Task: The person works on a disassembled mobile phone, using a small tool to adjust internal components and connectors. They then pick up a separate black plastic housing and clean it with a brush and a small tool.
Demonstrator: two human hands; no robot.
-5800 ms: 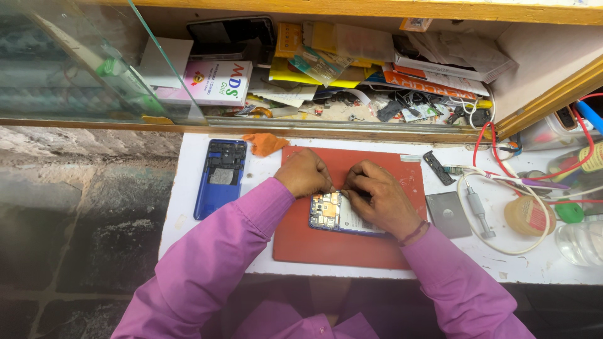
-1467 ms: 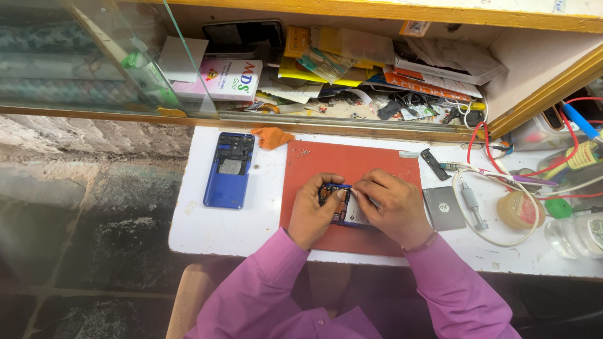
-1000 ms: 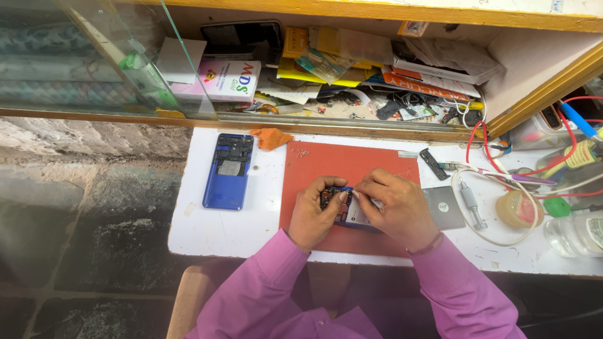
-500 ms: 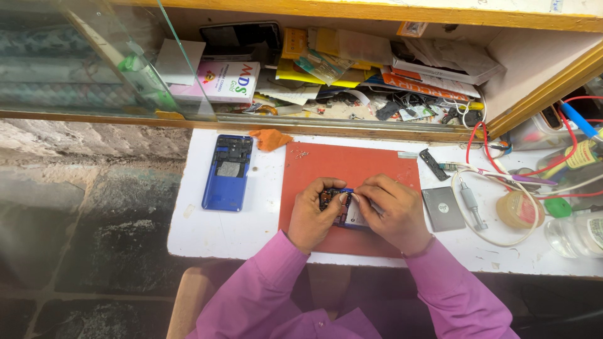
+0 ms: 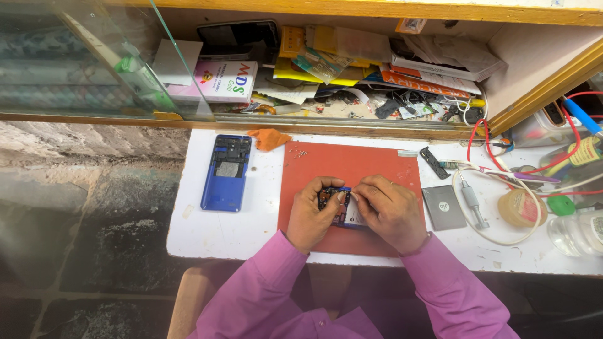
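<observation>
Purple shirt sleeves (image 5: pixel 264 295) nearest the camera, both arms reaching forward over a white table (image 5: pixel 220 232). Left hand (image 5: pixel 312 216) and right hand (image 5: pixel 391 210) meet on a small opened phone with exposed dark circuit parts and a blue frame (image 5: pixel 336 204), lying at the middle of a red rectangular rubber work mat (image 5: pixel 352 163). Left fingers curl round the phone's left edge, thumb pressed on top. Right fingers bunch together, tips pinching at the phone's upper right part; what sits between them is too small to tell.

Left of the mat, well apart: blue phone back shell with its inside showing (image 5: pixel 226 171). Just beyond it, a crumpled orange cloth (image 5: pixel 268 139). Right of the mat: grey square card (image 5: pixel 443 207), metal screwdriver (image 5: pixel 471 201), round amber jar (image 5: pixel 521 207), clear glass container (image 5: pixel 575 231) at the table's right edge, contents not readable. Red wires (image 5: pixel 483 144) loop above these.

Farthest: wooden-framed shelf compartment (image 5: pixel 534 94) behind the table, stuffed with papers, yellow packets, a white box (image 5: pixel 220 80), small loose parts. Glass pane (image 5: pixel 94 56) at left.
</observation>
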